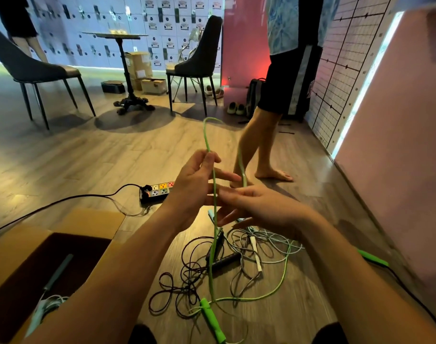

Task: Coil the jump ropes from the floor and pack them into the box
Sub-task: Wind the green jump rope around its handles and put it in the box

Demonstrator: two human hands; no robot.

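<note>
Left hand (194, 189) pinches green rope (207, 135) between thumb and forefinger, with loop standing above it. Right hand (261, 207) just beside, fingers mostly straight. Loop's other strand runs down to its thumb side; can't tell if I grip it. Rest of rope hangs to floor, handle (210, 316) near my knees.

Step, as I judge: starting coil of green rope. Next: draw hanging strand up into even loops, keeping clear of black rope (224, 260) and white rope (255, 249) tangled below. Box (93, 219) open at my left, one rope inside.
</note>
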